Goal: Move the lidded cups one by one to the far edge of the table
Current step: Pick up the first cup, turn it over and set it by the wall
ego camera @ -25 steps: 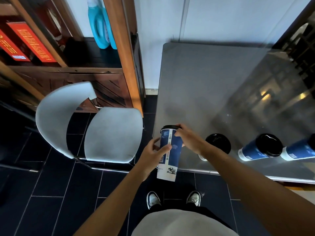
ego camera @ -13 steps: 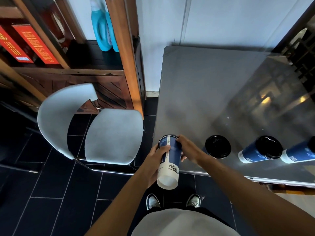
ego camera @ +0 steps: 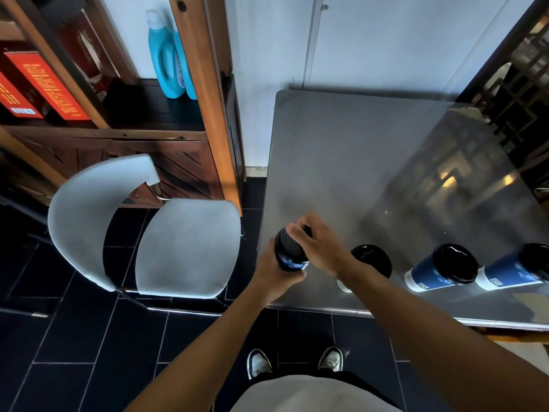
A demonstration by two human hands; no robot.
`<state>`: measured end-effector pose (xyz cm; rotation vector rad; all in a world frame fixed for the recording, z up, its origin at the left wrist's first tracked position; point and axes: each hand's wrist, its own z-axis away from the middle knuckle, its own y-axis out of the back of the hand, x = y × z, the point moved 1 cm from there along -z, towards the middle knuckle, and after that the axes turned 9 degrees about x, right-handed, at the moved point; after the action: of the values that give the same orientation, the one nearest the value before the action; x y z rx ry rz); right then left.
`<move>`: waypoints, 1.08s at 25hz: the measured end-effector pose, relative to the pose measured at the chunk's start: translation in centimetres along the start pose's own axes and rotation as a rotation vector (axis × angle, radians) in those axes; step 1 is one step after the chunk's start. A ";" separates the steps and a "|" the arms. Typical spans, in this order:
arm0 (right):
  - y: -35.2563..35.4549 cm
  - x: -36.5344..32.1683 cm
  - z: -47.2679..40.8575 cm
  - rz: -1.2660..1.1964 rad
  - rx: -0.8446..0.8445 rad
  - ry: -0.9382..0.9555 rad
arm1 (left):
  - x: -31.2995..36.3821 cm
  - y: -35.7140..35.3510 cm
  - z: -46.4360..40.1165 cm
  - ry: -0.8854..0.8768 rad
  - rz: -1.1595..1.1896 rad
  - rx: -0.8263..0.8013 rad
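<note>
A blue paper cup with a black lid point(ego camera: 289, 252) is held upright over the near left corner of the grey table point(ego camera: 356, 162). My left hand point(ego camera: 274, 276) wraps its lower body from below. My right hand point(ego camera: 319, 243) rests on its lid and upper rim from the right. Three more lidded blue cups stand along the table's near edge: one point(ego camera: 370, 260) partly hidden behind my right wrist, one point(ego camera: 442, 269) further right, and one point(ego camera: 517, 269) at the frame's right side.
A white chair point(ego camera: 166, 233) stands left of the table. A wooden shelf unit point(ego camera: 205, 93) with blue bottles point(ego camera: 166, 58) and red boxes is behind it. A white wall borders the table's far edge. A dark lattice screen stands at the right.
The cup was tilted with its base toward me; it has swung upright and moved up over the table corner. My right hand shifted onto the lid.
</note>
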<state>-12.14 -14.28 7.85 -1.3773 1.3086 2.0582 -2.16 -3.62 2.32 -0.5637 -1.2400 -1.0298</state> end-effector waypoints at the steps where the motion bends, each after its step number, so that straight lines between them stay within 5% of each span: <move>1: -0.1 0.3 -0.1 0.064 -0.021 0.030 | -0.5 -0.2 -0.3 -0.016 -0.025 -0.006; 10: -4.0 2.7 1.0 0.702 -0.048 0.278 | -5.6 -1.7 -1.6 -0.116 -0.330 -0.107; 27: -4.1 4.5 0.7 0.689 -0.037 0.476 | -6.9 -1.0 -2.0 0.080 0.002 -0.068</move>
<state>-11.79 -12.49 2.02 -1.6637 2.2062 2.2279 -1.91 -3.52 -4.94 -0.5709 -1.1377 -1.0858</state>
